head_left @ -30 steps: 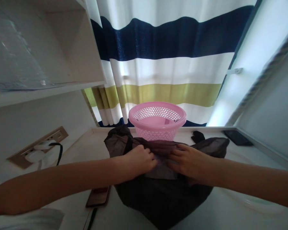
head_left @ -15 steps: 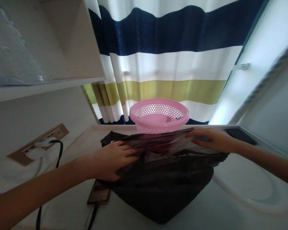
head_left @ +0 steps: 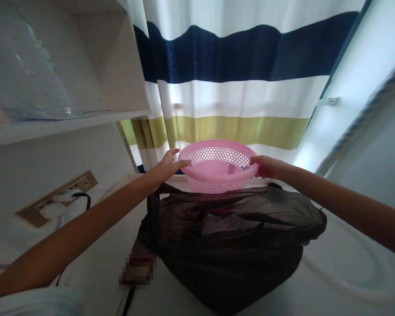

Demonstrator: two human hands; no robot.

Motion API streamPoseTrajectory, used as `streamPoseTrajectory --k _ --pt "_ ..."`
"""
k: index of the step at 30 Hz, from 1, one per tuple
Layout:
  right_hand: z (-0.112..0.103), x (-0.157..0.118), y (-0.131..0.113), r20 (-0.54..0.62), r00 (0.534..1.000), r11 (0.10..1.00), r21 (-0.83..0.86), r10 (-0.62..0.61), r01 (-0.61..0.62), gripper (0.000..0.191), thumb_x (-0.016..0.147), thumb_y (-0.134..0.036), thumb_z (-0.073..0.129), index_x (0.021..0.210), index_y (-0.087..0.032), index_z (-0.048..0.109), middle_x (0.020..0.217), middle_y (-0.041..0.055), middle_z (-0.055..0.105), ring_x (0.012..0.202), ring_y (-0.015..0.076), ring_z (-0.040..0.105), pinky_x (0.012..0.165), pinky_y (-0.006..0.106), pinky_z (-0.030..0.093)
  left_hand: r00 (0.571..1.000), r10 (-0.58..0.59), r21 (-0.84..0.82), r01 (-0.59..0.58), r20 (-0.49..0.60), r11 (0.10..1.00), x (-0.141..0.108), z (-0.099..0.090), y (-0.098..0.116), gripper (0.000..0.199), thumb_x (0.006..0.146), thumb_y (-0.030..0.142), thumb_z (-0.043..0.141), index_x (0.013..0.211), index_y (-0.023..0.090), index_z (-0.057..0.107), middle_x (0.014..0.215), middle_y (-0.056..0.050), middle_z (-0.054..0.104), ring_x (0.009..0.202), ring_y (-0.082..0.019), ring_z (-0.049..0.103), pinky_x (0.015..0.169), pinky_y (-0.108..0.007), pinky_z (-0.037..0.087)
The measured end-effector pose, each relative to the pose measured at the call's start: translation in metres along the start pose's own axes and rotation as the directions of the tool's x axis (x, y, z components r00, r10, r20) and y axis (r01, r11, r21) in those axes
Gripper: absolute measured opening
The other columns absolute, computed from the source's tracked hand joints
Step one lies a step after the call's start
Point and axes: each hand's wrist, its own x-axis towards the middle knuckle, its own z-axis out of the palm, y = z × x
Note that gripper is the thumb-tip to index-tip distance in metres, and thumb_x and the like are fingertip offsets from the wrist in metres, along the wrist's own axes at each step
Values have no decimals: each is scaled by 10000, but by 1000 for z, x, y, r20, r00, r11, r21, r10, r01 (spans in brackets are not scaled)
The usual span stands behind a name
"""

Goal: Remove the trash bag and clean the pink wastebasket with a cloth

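Note:
A pink plastic basket [head_left: 217, 177] with a perforated wall stands upright in front of the curtain. My left hand [head_left: 169, 166] is at its left rim, the thumb over the edge and the fingers on the outer side. On the right, my right hand [head_left: 266, 167] grips the rim between thumb and curled fingers. Nearer to me lies a dark, see-through plastic bag [head_left: 230, 259], loosely spread, with something pinkish showing faintly through it. Neither hand touches the bag, and it overlaps the view of the basket's base.
A phone [head_left: 137, 267], partly blurred out, lies left of the bag with a cable. The wall socket [head_left: 59, 197] holds white plugs. A shelf [head_left: 69, 123] juts out at upper left. A striped curtain [head_left: 230, 96] hangs behind; a pale curved tube [head_left: 358, 287] lies at right.
Both hands have let go of the dark bag and moved forward to the basket's rim. The bag's upper edge has settled and spread toward the right.

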Motion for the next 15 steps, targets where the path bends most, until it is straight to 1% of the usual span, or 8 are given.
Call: streamPoseTrajectory --k 1,3,5,6,9,11,13,15 --pt "3 -5 0 -20 1000 999 37 -24 24 160 661 -305 495 610 -154 498 487 33 558 386 98 476 334 199 367 999 -49 -77 48 -4 996 5 1 -7 578 621 416 614 1105 149 444 1220 -157 441 1142 -294 385 890 -420 349" --pt "8 -18 2 -64 995 993 82 -76 81 109 636 -261 505 637 -152 507 502 25 566 431 125 526 397 244 449 993 -101 -234 111 54 966 9 3 -16 494 610 390 627 1011 128 507 1091 -159 544 996 -281 516 792 -395 427" --pt "11 -34 4 -120 981 983 89 -153 164 117 629 -255 508 679 -150 522 518 23 574 439 143 542 420 286 482 989 -95 -353 129 112 927 8 2 -19 424 611 352 629 951 113 541 954 -140 609 823 -240 591 694 -364 471" --pt "12 -43 4 -155 967 973 85 -201 216 131 632 -256 505 706 -151 530 529 23 579 442 151 547 412 296 485 991 -76 -388 112 109 915 6 1 -19 405 610 325 631 942 109 548 916 -129 620 769 -221 601 666 -352 480" --pt "11 -68 0 -266 889 913 67 -372 402 171 641 -252 505 784 -167 544 569 7 594 448 151 555 394 286 485 998 51 -408 -55 -21 911 2 -6 -10 411 589 223 630 977 117 542 917 -96 618 751 -188 595 670 -336 486" --pt "9 -82 -5 -325 821 861 34 -470 507 182 643 -247 520 809 -177 547 578 -11 593 445 135 550 392 263 483 981 134 -393 -180 -140 902 2 -10 -1 460 568 168 626 1015 133 522 941 -77 610 779 -183 587 704 -344 483" --pt "8 -92 -11 -369 755 813 -3 -542 583 203 641 -248 539 833 -180 549 575 -24 587 436 120 539 380 241 474 963 152 -406 -234 -224 883 5 -12 10 463 557 150 623 1008 134 523 928 -72 609 787 -188 585 725 -363 480" --pt "8 -100 -14 -384 704 768 -23 -597 640 247 641 -250 552 879 -186 552 587 -30 589 443 114 538 379 232 472 961 117 -456 -224 -251 862 10 -11 18 382 561 153 614 936 116 554 875 -81 617 770 -199 589 721 -376 483"
